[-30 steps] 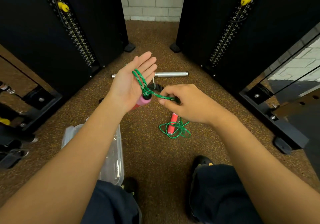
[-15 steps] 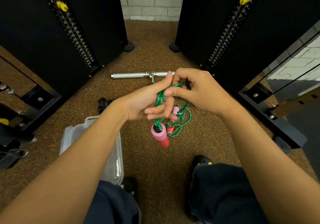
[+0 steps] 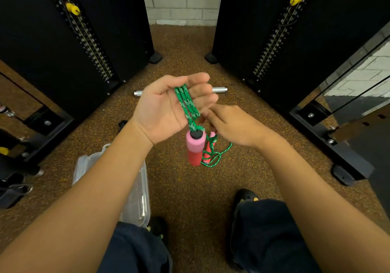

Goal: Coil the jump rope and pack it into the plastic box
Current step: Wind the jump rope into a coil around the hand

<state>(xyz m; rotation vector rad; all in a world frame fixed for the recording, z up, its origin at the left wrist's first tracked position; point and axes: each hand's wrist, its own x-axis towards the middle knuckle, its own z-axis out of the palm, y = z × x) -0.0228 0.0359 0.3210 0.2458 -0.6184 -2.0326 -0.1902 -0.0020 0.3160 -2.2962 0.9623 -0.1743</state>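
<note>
My left hand is palm up with its fingers curled over several turns of the green jump rope that cross the palm. A pink and red foam handle hangs from the rope just below that hand. My right hand is right beside it and pinches the rope near its fingertips. The second pink handle lies on the floor in a loose tangle of rope. The clear plastic box sits on the floor under my left forearm, partly hidden.
Two black weight-stack machines stand left and right, with a brown speckled floor between them. A metal bar lies on the floor behind my hands. My shoes and dark trousers are at the bottom.
My left hand turned palm up and rose a little, with more rope across it. My right hand dropped from above the left fingers to beside the hanging handle.
</note>
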